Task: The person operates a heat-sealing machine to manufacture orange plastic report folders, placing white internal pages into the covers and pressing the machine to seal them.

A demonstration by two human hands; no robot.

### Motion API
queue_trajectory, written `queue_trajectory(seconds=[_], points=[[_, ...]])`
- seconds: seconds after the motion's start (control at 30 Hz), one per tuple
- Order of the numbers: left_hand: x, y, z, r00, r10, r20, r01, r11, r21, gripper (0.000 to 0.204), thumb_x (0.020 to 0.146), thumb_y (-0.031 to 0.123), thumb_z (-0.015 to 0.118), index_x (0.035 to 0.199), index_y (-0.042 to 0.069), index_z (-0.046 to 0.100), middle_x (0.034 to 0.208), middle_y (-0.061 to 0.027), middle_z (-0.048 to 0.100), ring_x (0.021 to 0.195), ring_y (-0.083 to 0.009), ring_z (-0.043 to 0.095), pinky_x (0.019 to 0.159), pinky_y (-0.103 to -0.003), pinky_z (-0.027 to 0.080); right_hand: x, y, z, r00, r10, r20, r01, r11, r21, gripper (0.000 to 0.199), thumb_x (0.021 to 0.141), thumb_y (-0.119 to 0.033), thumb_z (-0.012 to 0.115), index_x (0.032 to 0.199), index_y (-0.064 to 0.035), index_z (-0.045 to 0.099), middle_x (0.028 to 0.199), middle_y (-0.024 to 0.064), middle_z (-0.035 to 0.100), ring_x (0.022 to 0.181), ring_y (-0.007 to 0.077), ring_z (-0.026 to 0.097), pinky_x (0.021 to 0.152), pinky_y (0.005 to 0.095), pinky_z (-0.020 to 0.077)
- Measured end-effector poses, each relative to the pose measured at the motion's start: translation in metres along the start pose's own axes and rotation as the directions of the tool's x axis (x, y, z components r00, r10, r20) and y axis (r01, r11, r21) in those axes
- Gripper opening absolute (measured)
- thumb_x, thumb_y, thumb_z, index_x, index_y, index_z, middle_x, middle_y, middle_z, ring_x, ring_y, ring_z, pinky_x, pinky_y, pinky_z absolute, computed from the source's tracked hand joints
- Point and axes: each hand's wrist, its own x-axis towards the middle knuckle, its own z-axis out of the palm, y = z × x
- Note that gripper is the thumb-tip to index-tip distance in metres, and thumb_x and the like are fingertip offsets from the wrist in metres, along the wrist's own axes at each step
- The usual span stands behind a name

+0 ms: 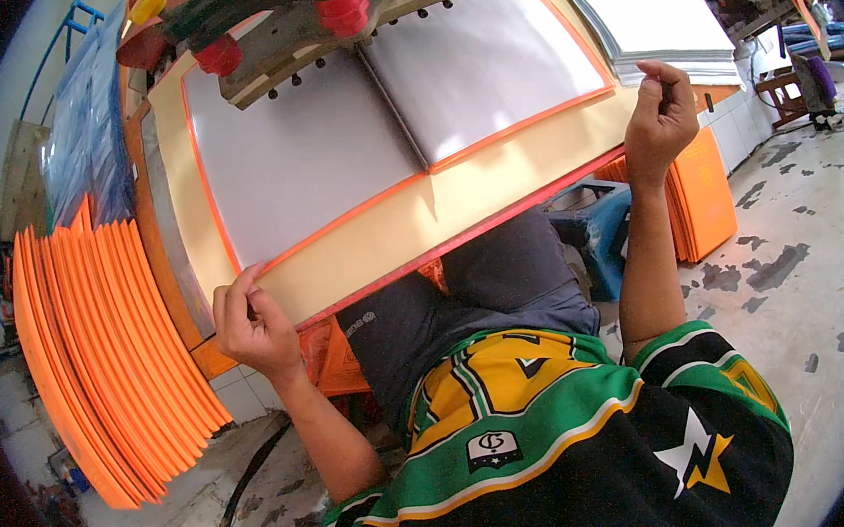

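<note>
A large orange cover [530, 119] lies spread on a cream board, its border showing around two pale sheets [303, 163]. A dark strip [393, 105] runs down the middle between the sheets. At the cover's near left corner, my left hand [257, 328] is closed, with index finger and thumb pinching the edge. My right hand [659, 127] is raised just beyond the near right corner, apart from the cover. Its fingers are curled in, and nothing shows in them. A machine head [341, 30] with red cylinders and a row of dark studs hangs over the far part of the cover.
Many orange folders [114, 361] stand in a row at the left, beside a clear plastic-wrapped pile [84, 132]. White sheets [660, 2] are stacked at the far right. Below the right side are a blue crate [600, 238] and more orange folders [702, 194]. The cream board [381, 257] has a red front edge.
</note>
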Motion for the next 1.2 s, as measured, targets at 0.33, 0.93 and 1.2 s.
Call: queue_trajectory(seconds=[0.33, 0.93, 1.2], points=[[-0.001, 0.001, 0.000, 1.000, 0.010, 0.007, -0.010, 1.000, -0.003, 0.029, 0.086, -0.008, 0.056, 0.098, 0.002, 0.080, 0.070, -0.0030, 0.052, 0.058, -0.0119, 0.045, 0.051, -0.029, 0.031, -0.001, 0.003, -0.002, 1.000, -0.021, -0.007, 0.021, 1.000, -0.008, 0.019, 0.101, 0.001, 0.056, 0.104, -0.0011, 0.075, 0.094, 0.0023, 0.070, 0.079, 0.0069, 0.057, 0.068, 0.0213, 0.0456], [-0.001, 0.003, -0.005, 0.998, -0.065, 0.013, 0.066, 0.996, -0.060, 0.024, 0.085, -0.006, 0.057, 0.095, 0.000, 0.078, 0.074, -0.0057, 0.057, 0.056, -0.0143, 0.048, 0.050, -0.030, 0.034, -0.002, 0.003, -0.005, 0.999, 0.037, -0.016, -0.037, 0.999, -0.002, 0.019, 0.102, 0.001, 0.054, 0.106, 0.0005, 0.072, 0.094, 0.0002, 0.067, 0.078, 0.0058, 0.053, 0.069, 0.0211, 0.0434], [-0.001, 0.000, -0.005, 0.999, -0.037, 0.010, 0.037, 0.999, -0.038, 0.024, 0.085, -0.005, 0.056, 0.093, 0.001, 0.078, 0.072, -0.0067, 0.055, 0.057, -0.0145, 0.048, 0.049, -0.031, 0.034, 0.000, 0.002, -0.001, 0.999, 0.044, 0.001, -0.044, 0.998, 0.036, 0.017, 0.097, 0.000, 0.055, 0.100, -0.0008, 0.072, 0.083, -0.0004, 0.064, 0.068, 0.0052, 0.049, 0.061, 0.0233, 0.0406]])
